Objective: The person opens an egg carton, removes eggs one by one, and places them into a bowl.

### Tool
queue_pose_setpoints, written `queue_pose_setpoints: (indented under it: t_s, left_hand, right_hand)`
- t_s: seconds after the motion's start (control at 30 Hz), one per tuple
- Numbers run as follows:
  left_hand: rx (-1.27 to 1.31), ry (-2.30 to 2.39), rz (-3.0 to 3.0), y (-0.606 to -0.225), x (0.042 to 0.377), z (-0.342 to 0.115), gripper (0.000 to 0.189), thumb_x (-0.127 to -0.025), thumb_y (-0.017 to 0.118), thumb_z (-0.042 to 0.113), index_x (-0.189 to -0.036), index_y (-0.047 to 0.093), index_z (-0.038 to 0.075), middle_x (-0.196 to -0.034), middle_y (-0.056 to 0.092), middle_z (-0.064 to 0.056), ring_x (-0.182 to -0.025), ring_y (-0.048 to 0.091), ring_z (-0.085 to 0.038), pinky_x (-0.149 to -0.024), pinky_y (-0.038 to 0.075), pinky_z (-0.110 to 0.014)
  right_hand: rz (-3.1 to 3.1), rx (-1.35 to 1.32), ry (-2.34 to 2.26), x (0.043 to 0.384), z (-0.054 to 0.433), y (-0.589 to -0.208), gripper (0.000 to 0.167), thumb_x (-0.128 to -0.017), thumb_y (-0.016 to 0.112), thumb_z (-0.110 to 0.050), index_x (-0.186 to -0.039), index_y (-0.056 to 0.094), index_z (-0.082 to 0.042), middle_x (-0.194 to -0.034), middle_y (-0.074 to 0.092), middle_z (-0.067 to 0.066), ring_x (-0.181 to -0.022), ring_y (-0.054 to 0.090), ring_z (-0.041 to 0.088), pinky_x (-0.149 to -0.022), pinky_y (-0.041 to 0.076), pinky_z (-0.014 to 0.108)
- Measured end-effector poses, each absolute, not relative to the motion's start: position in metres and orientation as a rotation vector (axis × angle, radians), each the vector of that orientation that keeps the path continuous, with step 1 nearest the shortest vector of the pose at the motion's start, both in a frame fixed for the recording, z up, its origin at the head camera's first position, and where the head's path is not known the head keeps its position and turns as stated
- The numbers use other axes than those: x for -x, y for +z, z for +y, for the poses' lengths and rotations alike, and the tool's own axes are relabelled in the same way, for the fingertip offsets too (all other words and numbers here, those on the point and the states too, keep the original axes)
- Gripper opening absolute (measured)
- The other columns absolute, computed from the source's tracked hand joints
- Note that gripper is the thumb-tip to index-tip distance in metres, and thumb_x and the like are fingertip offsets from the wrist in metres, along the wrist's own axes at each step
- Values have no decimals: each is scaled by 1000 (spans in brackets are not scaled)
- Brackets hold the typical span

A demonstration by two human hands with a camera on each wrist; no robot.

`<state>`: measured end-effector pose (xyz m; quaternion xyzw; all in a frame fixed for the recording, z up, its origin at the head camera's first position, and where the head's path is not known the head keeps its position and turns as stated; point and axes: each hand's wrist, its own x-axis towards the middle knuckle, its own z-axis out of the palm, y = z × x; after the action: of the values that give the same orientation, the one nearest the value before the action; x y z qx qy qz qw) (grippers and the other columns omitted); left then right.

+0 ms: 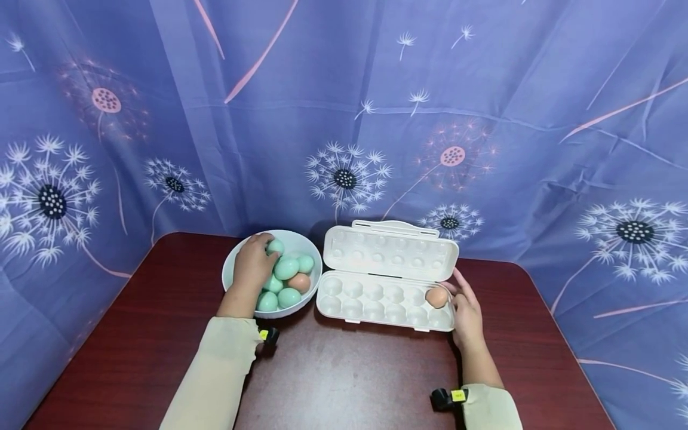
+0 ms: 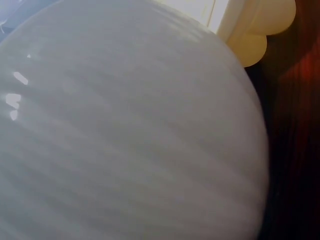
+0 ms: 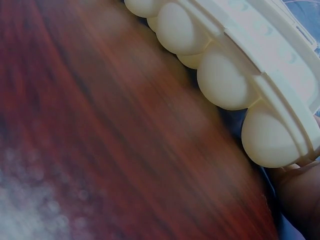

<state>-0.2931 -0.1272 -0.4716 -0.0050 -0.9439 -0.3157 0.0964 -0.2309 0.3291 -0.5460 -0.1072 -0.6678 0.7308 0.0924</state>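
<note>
My left hand (image 1: pixel 252 263) reaches into a white bowl (image 1: pixel 230 269) of pale green and brown eggs. Its thumb and fingers pinch a green egg (image 1: pixel 276 246) near the far rim. To the right of the bowl lies a white egg carton (image 1: pixel 384 301) with its lid (image 1: pixel 391 254) raised. One brown egg (image 1: pixel 437 297) sits in the back row, at the right end. My right hand (image 1: pixel 466 313) holds that end of the carton, fingers along the side near the hinge. The left wrist view shows only the bowl's outer wall (image 2: pixel 140 125) and a carton corner.
Both bowl and carton stand on a dark red wooden table (image 1: pixel 322 370), close to its back edge. Behind hangs a blue curtain (image 1: pixel 279 149) with dandelion prints. In the right wrist view, the rounded undersides of the carton's cups (image 3: pixel 225 77) face the tabletop.
</note>
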Motion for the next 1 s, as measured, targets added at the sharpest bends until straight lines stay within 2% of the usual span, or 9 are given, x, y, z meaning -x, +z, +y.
queue_pose_setpoints:
  t_s: [0.37, 0.53, 0.83, 1.0]
  left_hand:
    - [-6, -928, -2803, -473, 294, -128, 41, -94, 69, 14, -131, 60, -1, -133, 60, -25, -123, 59, -42, -105, 47, -54]
    - [-6, -923, -2804, -473, 294, -128, 40, -93, 69, 14, -129, 61, -1, -129, 61, -25, -121, 59, -42, -104, 47, -54]
    - [-10, -895, -2834, -474, 295, -128, 45, -96, 65, 16, -137, 57, -1, -137, 58, -26, -128, 56, -42, -109, 44, -53]
    - [-10, -880, -2857, -474, 295, -128, 47, -98, 62, 18, -141, 55, -2, -141, 55, -27, -131, 53, -44, -112, 42, -53]
  right_hand:
    - [-1982, 354, 2208, 220, 319, -523, 71, -94, 26, 8, -157, 39, -23, -111, 68, -10, -97, 64, 3, -73, 53, 19]
    - [-1975, 367, 2210, 223, 322, -528, 71, -95, 25, 8, -157, 39, -24, -111, 68, -10, -97, 63, 4, -72, 52, 19]
    - [-1968, 392, 2192, 231, 329, -543, 70, -97, 25, 7, -156, 41, -28, -110, 68, -12, -97, 63, 3, -70, 50, 18]
    - [-1982, 351, 2189, 225, 323, -532, 71, -95, 26, 9, -156, 40, -23, -109, 69, -12, -97, 64, 3, -73, 52, 18]
